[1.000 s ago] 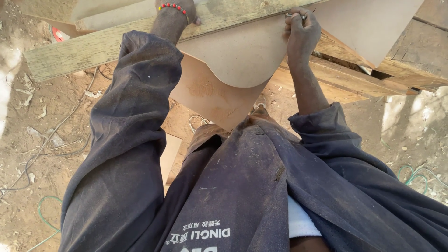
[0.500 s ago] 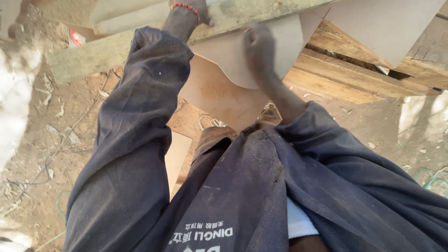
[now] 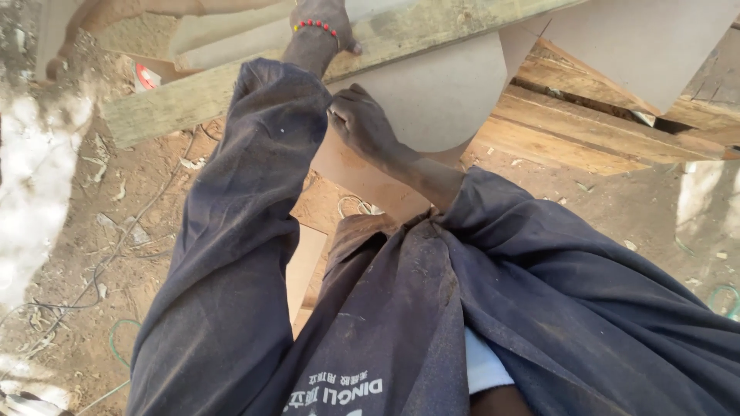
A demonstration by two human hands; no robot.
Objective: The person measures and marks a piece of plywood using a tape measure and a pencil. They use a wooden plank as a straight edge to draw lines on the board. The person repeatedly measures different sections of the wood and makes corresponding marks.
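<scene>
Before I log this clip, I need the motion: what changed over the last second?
The right hand slid leftward along the curved edge of the rounded board, from its right side to its left, next to the left sleeve. The left hand, with its red bead bracelet, stayed pressed on the wooden plank; board and plank kept their places.

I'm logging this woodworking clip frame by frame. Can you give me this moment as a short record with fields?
setting: outdoor dirt ground with wood scraps
left hand: left hand, beaded bracelet at the wrist, pressed on a weathered plank
right hand: right hand at the curved edge of a rounded board; whether it grips something cannot be told
beyond: stacked timber
clothing: dark sleeves
</scene>
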